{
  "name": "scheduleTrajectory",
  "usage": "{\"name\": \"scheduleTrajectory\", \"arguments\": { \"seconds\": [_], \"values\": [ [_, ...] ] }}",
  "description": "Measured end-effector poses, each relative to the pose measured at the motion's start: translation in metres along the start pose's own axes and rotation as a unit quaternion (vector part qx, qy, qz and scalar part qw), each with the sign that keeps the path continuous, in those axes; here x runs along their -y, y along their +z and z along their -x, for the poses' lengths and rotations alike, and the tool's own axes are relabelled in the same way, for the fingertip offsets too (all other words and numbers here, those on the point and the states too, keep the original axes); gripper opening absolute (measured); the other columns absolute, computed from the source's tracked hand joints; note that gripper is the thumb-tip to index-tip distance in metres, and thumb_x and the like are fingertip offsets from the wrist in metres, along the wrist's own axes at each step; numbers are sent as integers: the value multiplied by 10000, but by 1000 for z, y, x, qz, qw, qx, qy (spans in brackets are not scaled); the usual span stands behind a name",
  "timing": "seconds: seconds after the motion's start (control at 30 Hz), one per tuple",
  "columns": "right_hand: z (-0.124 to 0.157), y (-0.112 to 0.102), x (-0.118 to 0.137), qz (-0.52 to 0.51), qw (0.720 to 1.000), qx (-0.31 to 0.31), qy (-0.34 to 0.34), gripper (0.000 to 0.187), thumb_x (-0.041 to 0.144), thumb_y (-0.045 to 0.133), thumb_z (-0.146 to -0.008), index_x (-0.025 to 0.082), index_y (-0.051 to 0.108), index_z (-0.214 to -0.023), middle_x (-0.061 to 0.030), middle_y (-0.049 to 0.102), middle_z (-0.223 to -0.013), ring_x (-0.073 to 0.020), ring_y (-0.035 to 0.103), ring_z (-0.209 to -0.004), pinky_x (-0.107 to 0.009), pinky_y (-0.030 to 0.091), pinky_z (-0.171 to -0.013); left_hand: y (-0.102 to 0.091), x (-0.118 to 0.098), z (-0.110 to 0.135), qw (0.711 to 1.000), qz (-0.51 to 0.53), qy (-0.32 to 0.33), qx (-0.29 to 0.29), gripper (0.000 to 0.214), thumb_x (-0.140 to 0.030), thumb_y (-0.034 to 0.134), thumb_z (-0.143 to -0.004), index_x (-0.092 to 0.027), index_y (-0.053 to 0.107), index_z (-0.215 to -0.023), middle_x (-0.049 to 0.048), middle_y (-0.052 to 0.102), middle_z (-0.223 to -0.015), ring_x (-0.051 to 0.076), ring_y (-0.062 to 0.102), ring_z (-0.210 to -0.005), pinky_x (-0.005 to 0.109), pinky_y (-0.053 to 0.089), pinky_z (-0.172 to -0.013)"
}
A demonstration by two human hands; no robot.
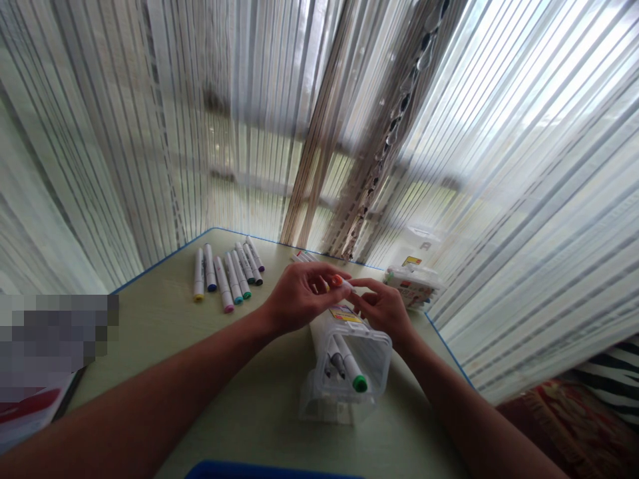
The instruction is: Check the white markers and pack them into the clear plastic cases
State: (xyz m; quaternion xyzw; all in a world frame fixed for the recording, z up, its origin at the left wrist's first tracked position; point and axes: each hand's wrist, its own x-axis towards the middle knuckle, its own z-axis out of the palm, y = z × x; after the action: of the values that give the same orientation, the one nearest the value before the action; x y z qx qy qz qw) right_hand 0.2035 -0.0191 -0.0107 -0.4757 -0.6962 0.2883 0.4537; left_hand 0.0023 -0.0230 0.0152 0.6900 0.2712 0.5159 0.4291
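Note:
My left hand (302, 296) is closed in a pinch around a white marker with an orange end (337, 281). Close by, my right hand (384, 309) has its thumb and fingertips at the marker's other end, also pinched. Just below both hands lies a clear plastic case (387, 356) on its side, its open mouth toward me. Inside it are a few markers, one being a white marker with a green end (359, 382). A yellow label shows on the case's upper side. Part of the held marker is hidden by my fingers.
Several white markers with coloured ends (223, 285) lie in a loose row at the left. More thin markers (305, 256) lie behind my left hand. Another clear case (412, 286) stands at the back right. Striped curtains (249, 133) hang behind the green table (150, 313).

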Motion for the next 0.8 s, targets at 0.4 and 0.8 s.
{"name": "scheduleTrajectory", "arguments": {
  "seconds": [0.4,0.8],
  "values": [
    [-3,-3,10,-63,997,-40,5,283,395,782,-712,172,770,-886,-29,678,-697,-104,465,-545,-249,360,-502,-14,16,-12,982,80,-115,-130,221,-318,684,-761,-113,646,-832,-1,601,-643,58,433,-453,199,315,-407],
    [-2,-3,14,-279,959,-47,-14,217,232,832,-675,167,709,-843,35,582,-527,-70,484,-450,-198,346,-411,-17,31,-10,994,-102,-32,34,291,-368,701,-794,-143,736,-976,76,735,-942,178,657,-855,278,501,-748]
  ]
}}
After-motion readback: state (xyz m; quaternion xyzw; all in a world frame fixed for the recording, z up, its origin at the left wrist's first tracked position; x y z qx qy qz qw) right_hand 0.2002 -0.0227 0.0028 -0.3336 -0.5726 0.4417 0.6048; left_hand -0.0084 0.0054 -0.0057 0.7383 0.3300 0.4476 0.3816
